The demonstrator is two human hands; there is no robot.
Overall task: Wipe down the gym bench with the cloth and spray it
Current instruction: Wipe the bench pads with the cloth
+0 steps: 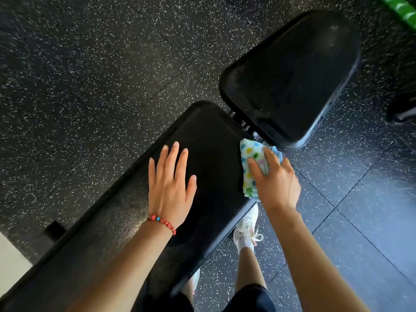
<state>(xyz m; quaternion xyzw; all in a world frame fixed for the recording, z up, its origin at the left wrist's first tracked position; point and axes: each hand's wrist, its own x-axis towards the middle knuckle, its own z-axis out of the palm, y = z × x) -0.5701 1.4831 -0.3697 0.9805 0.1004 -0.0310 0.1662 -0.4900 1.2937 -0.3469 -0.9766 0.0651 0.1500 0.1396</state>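
Speckled floor [90, 75] and white shoe [246, 230] flank the bench [213, 143].

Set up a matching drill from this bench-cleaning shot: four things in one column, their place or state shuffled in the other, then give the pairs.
Column one:
1. left hand
2. right hand
3. cloth
4. bracelet

Column two:
A. red beads around the left wrist
B. lies flat, fingers straight, on the long bench pad
C. dotted in several colours, at the pad's edge near the gap to the seat pad
D. grips the cloth

Pairs: 1-B, 2-D, 3-C, 4-A
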